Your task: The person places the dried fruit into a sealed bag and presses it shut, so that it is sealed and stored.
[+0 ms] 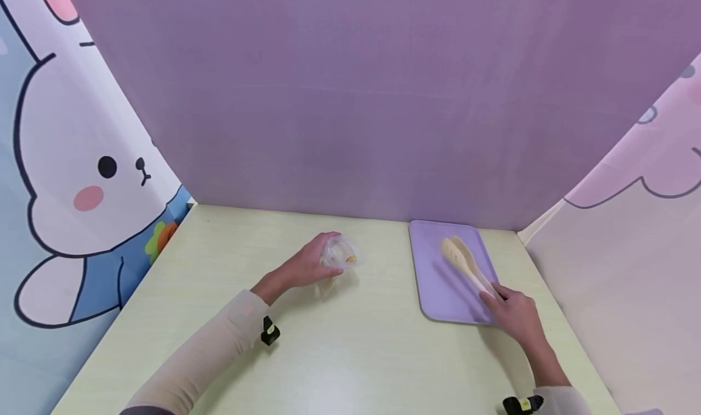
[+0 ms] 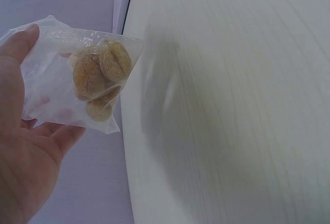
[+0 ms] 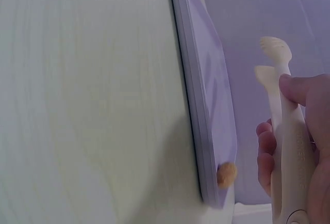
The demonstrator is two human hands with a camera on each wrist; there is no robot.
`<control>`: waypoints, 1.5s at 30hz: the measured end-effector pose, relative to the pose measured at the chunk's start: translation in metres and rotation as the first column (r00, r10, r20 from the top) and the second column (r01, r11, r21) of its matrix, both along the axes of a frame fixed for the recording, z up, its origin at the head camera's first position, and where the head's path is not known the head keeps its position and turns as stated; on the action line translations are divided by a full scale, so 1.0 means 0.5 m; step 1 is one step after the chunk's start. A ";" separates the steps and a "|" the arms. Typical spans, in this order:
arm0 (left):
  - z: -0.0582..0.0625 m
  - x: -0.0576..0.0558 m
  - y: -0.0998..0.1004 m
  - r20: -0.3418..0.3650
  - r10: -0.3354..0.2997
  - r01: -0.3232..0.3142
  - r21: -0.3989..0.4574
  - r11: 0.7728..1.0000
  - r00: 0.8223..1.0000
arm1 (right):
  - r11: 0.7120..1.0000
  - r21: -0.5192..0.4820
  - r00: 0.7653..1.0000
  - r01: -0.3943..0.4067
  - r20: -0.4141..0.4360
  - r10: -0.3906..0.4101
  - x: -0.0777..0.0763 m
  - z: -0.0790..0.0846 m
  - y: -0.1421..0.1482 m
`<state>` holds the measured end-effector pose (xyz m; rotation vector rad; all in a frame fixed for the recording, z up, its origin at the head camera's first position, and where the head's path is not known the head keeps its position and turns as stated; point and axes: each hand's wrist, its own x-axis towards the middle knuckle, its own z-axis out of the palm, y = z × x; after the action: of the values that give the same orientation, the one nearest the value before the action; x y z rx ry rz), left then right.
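Observation:
A clear plastic bag is in my left hand, gripped at its upper part above the table. Inside, the left wrist view shows several wrinkled, golden-brown round pieces; their exact kind I cannot tell. My right hand grips cream-coloured tongs over a purple tray. Between the tong tips, slightly apart in the right wrist view, nothing is held. One small brown round piece lies in the tray near its end; in the head view it is hidden.
Both hands are above a pale wood-grain table. A purple backdrop rises behind it. Printed cloth panels stand at both sides, with a cartoon rabbit on the left one.

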<state>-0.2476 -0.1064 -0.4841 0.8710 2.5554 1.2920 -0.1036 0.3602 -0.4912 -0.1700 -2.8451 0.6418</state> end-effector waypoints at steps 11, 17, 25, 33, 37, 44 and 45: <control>0.001 0.004 -0.003 -0.003 0.017 -0.017 -0.011 1.000 1.000 | 0.998 0.053 0.996 0.041 0.079 -0.045 0.025 0.000 0.054; 0.002 0.005 -0.006 -0.003 0.005 -0.005 -0.007 1.000 1.000 | 0.994 0.079 0.990 0.072 0.112 -0.081 0.034 -0.002 0.076; -0.003 0.003 -0.006 -0.003 0.007 -0.007 0.003 1.000 1.000 | 0.988 0.129 0.977 0.084 0.186 -0.107 0.047 -0.004 0.102; -0.010 0.000 -0.008 -0.019 0.009 -0.009 -0.006 1.000 1.000 | 0.985 0.140 0.964 0.096 0.233 -0.127 0.062 -0.007 0.120; -0.013 -0.004 -0.009 -0.031 0.004 -0.004 0.002 1.000 1.000 | 0.984 0.139 0.962 0.107 0.235 -0.138 0.065 -0.009 0.121; -0.009 -0.001 -0.010 -0.033 0.002 -0.002 -0.002 1.000 0.999 | 0.982 0.145 0.956 0.122 0.249 -0.156 0.071 -0.008 0.128; -0.008 0.000 -0.010 -0.031 0.004 -0.004 -0.003 1.000 1.000 | 0.982 0.145 0.954 0.124 0.255 -0.158 0.071 -0.008 0.129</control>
<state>-0.2476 -0.1112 -0.4880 0.8931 2.5829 1.2855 -0.0682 0.4246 -0.4952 -0.4665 -3.0803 0.4346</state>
